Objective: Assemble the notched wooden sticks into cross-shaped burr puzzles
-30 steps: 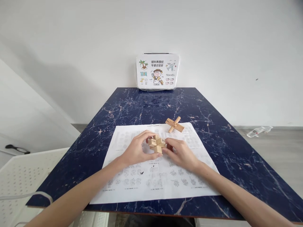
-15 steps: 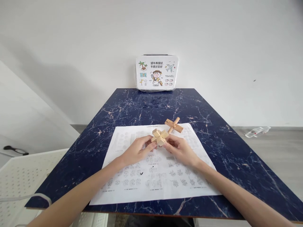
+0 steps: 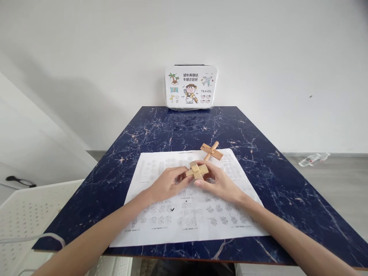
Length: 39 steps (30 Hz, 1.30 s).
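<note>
A small wooden interlocking puzzle (image 3: 197, 170) of pale crossed bars is held above the printed instruction sheet (image 3: 186, 214). My left hand (image 3: 165, 184) pinches its left side with thumb and fingertips. My right hand (image 3: 220, 183) grips its right side and underside with curled fingers. A second wooden cross piece (image 3: 212, 151), two bars joined, lies on the far edge of the sheet, just beyond my right hand and apart from it.
The sheet lies on a dark blue marbled table (image 3: 287, 184). A white illustrated box (image 3: 191, 87) stands against the wall at the table's far edge. A white perforated bin (image 3: 25, 214) stands at the lower left. A clear plastic bottle (image 3: 312, 158) lies on the floor at right.
Both hands have turned the puzzle between them: it was lifted slightly half a second ago and is now lower, rotated, with different faces showing. The second cross piece has not moved.
</note>
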### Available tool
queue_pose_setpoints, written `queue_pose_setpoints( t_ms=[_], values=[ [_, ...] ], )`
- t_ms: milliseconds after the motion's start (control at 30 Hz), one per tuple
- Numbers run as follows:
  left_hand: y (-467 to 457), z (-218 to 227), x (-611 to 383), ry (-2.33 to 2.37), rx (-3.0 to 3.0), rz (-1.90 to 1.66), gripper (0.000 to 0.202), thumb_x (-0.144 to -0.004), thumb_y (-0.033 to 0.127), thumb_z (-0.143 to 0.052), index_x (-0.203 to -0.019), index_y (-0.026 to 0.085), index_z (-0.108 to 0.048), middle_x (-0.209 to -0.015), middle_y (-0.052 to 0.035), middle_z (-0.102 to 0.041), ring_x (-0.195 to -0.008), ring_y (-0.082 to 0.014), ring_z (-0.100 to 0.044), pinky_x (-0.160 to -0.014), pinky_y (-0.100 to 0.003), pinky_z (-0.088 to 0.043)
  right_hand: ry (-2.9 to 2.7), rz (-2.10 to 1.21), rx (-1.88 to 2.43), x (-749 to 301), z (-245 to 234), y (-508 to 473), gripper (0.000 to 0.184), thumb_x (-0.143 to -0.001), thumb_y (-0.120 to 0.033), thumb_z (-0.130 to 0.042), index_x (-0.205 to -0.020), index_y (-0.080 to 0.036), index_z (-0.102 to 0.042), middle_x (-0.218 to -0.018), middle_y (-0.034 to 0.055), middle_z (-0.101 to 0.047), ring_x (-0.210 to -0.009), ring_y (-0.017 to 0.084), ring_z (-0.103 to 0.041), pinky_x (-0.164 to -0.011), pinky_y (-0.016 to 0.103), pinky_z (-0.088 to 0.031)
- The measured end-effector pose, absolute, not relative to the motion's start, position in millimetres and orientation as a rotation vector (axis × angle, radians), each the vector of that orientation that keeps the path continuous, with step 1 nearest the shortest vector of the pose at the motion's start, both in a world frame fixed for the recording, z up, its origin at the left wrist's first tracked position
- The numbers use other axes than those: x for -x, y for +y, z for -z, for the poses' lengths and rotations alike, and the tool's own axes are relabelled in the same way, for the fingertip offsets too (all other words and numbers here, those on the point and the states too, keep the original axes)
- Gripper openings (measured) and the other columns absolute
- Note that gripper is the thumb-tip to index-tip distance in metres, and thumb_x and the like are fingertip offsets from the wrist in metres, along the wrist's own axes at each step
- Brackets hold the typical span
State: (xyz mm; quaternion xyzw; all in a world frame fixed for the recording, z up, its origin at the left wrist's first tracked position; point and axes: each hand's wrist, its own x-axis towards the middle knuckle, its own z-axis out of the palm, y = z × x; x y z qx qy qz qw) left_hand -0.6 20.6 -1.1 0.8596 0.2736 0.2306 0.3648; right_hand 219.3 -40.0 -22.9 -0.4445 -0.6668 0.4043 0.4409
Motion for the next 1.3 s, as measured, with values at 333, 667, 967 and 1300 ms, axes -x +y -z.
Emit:
queue_pose_setpoints(
  t_ms=[333,667,967,1300],
  values=[
    [18.1,-3.1,-4.8,0.700,-2.178,-0.665,0.040,-0.104,0.048,-0.054,-0.078,0.018,-0.063,-0.069,0.0011,-0.057,-0.062,-0.0132,-0.050,-0.060,-0.027,-0.041,-1.570,-0.972,1.103,-220.0,24.3,-38.7,0.047,-0.088,-0.045,-0.078,-0.127,-0.022,-0.064,-0.105,0.0089,-0.073,-0.087,0.023,-0.068,-0.074,0.037,-0.059],
    [15.6,-5.4,-3.5,0.689,-2.135,-0.663,0.039,-0.103,0.043,-0.056,-0.074,0.018,-0.065,-0.065,0.0007,-0.063,-0.059,-0.0129,-0.055,-0.061,-0.027,-0.043,-1.478,-1.165,1.067,-218.5,22.6,-39.8,0.047,-0.086,-0.046,-0.080,-0.124,-0.024,-0.063,-0.107,0.0078,-0.072,-0.094,0.024,-0.068,-0.085,0.040,-0.057],
    [19.5,3.2,0.9,0.679,-2.289,-0.908,0.027,-0.090,0.043,-0.071,-0.100,0.022,-0.058,-0.091,-0.0015,-0.063,-0.079,-0.0177,-0.060,-0.073,-0.034,-0.051,-1.434,-1.377,1.023,-223.6,16.7,-40.8,0.053,-0.092,-0.064,-0.069,-0.123,-0.022,-0.068,-0.109,0.0099,-0.070,-0.098,0.026,-0.064,-0.089,0.043,-0.051],
    [17.6,11.0,-1.3,0.548,-2.527,-0.886,0.087,-0.078,0.056,-0.088,-0.148,0.031,-0.044,-0.144,-0.0117,-0.061,-0.132,-0.0342,-0.058,-0.110,-0.053,-0.048,-1.360,-1.610,0.899,-220.9,24.8,-37.2,0.052,-0.087,-0.053,-0.081,-0.123,-0.019,-0.069,-0.113,0.0117,-0.074,-0.109,0.029,-0.070,-0.105,0.051,-0.050]
  ],
)
